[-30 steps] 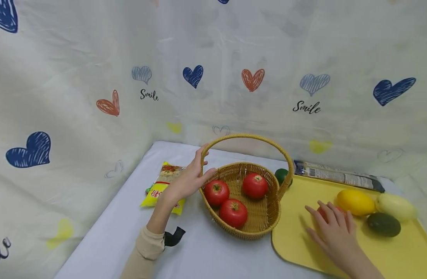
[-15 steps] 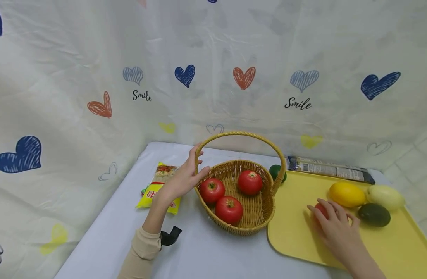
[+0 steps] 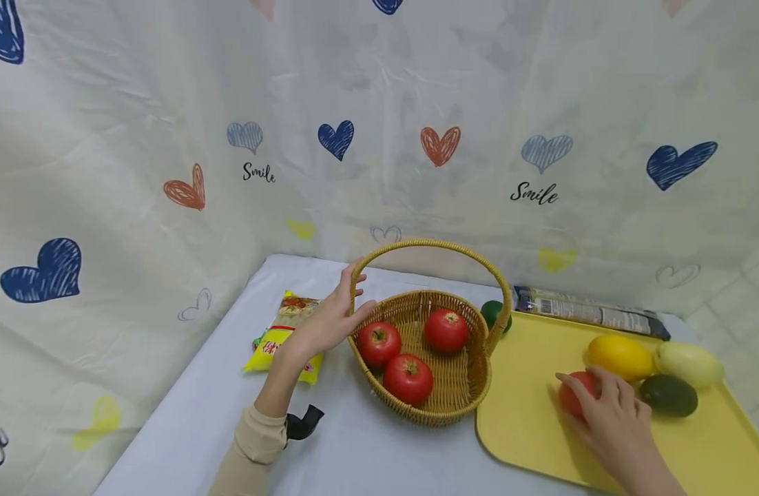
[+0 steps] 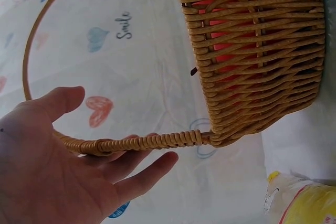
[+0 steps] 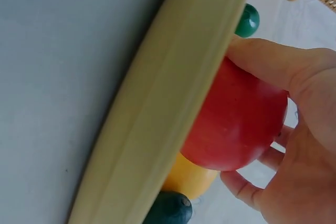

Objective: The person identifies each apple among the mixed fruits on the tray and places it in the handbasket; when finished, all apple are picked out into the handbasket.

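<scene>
My left hand (image 3: pixel 333 313) rests against the left side of the wicker basket's handle (image 4: pixel 157 141). Its fingers lie behind the handle and the thumb stands away from it. Inside the wicker basket (image 3: pixel 460 399) lie three red apples (image 3: pixel 408 379). On the yellow tray (image 3: pixel 528 427), my right hand (image 3: pixel 621 420) grips another red apple (image 5: pixel 239 116) between thumb and fingers. In the right wrist view the tray's rim hides part of this apple.
Close beyond the right hand sit a yellow lemon (image 3: pixel 621 357), a pale yellow-green fruit (image 3: pixel 689 365) and a dark green avocado (image 3: pixel 668 395). A green fruit (image 3: pixel 494 313) stands behind the basket. A long package (image 3: pixel 593 313) borders the tray; a yellow food packet (image 3: pixel 286 334) lies left.
The right hand has settled over the apple on the tray and now grips it with thumb and fingers. The left hand stays at the basket handle. The head view has shifted slightly.
</scene>
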A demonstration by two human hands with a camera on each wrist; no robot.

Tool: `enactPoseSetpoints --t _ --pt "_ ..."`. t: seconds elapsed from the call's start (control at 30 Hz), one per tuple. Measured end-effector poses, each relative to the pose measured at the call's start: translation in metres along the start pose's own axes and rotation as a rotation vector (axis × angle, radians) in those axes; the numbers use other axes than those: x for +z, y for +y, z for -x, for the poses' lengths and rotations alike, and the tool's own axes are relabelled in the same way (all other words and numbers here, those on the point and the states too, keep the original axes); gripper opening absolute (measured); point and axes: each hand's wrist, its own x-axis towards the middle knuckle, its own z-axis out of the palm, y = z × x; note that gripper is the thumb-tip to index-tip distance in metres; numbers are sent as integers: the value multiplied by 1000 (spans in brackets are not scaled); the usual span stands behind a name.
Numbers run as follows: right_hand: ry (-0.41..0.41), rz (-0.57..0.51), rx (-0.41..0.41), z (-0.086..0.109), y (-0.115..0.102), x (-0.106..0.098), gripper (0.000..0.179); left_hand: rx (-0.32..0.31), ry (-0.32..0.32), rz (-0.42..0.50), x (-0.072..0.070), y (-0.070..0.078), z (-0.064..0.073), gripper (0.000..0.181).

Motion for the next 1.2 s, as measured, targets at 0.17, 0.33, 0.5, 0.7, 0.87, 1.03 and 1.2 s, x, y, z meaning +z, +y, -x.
enactPoseSetpoints --t 0.17,0.33,0.5,0.7,0.87,1.03,1.2 --pt "10 -3 -13 3 3 1 64 -2 4 -6 1 0 1 80" --pt "66 0 -76 5 8 -3 71 7 11 -12 1 1 -1 78" --pt "-6 19 -111 7 10 -15 73 10 5 -5 2 1 -2 78" --pt "-35 -57 -198 4 -1 -29 70 -7 5 -11 1 0 0 78" --pt "-155 -175 -228 -3 -31 -48 70 -6 10 -18 -1 -1 -1 78" --pt "-336 -238 -233 -11 -62 -72 67 -1 11 -17 -1 -2 -2 78" --pt "-358 -338 -318 -15 -79 -86 69 -11 3 -9 1 -2 0 79"
